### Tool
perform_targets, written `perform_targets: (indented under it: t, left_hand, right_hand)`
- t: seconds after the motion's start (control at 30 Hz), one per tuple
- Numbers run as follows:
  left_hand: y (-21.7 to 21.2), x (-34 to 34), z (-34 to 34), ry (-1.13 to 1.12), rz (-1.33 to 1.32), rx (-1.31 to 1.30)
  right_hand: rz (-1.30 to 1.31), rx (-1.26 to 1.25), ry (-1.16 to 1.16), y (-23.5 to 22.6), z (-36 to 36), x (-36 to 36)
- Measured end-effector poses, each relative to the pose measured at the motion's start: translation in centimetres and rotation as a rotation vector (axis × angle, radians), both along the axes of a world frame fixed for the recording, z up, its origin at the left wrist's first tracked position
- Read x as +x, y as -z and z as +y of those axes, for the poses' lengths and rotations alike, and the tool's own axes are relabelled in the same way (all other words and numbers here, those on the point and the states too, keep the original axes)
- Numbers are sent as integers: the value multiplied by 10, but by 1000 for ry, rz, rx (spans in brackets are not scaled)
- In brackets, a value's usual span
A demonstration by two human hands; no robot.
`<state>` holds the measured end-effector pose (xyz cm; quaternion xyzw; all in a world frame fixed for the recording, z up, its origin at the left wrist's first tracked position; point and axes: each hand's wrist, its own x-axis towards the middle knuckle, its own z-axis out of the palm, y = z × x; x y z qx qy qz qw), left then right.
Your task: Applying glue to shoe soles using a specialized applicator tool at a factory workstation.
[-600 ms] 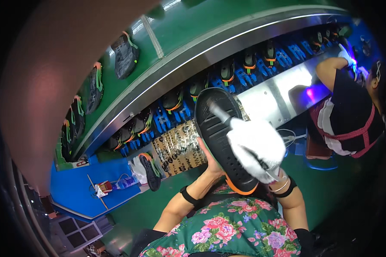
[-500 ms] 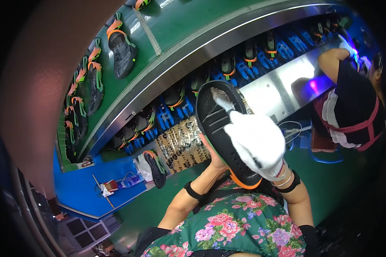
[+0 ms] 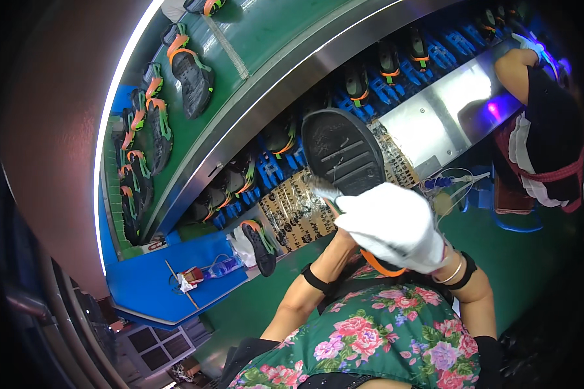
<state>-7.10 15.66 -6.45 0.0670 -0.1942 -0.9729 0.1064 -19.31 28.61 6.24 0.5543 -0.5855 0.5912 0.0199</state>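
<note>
A large black shoe sole point(image 3: 344, 152) with ridges and an orange edge is held up in front of me, its toe pointing away. My bare left hand point(image 3: 342, 238) grips it from the left side, and the fingers are partly hidden behind the sole and the other glove. Over its lower half is my right hand point(image 3: 396, 227), in a white glove and closed around a brush point(image 3: 326, 190). The pale bristles show at the sole's left edge; the handle is hidden in the glove. Wet-looking marks show on the toe part of the sole.
Beyond runs a rack of blue holders point(image 3: 270, 170) bearing several shoes. Finished-looking shoes point(image 3: 193, 81) lie on the green belt point(image 3: 266, 39). A blue table point(image 3: 143, 285) holds a bottle point(image 3: 224, 266), with a black shoe point(image 3: 259, 247) beside it. A co-worker point(image 3: 545, 129) sits at the right.
The brush has moved from the sole's toe area down to its left edge, and my gloved hand has come nearer my left hand. The view has shifted slightly.
</note>
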Motion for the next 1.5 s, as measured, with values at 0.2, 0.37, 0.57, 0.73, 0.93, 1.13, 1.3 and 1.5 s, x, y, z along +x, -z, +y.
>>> perform_targets:
  t: [0.2, 0.37, 0.57, 0.73, 0.93, 1.13, 1.3, 1.5]
  left_hand:
    - [-14, -7, -6, -37, -285, -231]
    - [-6, 1, -15, 61, -15, 33]
    - [-13, -6, -23, 114, -119, -9]
    - [-22, -8, -27, 121, -86, -74]
    - [-35, -15, -31, 229, 1, -27]
    - [-49, -23, -35, 157, -39, -15]
    - [-45, -26, -41, 95, -47, 7]
    - [-48, -33, -49, 58, -33, -82]
  right_hand:
    - [82, 59, 36, 8, 11, 1]
    - [-155, -28, -126, 11, 10, -2]
    - [12, 100, -39, 25, 14, 15]
    - [-190, -20, -93, 29, 18, 3]
    - [22, 65, -58, 31, 20, 19]
    - [-42, 56, -17, 29, 24, 11]
    - [-22, 35, -127, 34, 25, 15]
    - [-48, 29, -39, 36, 26, 13]
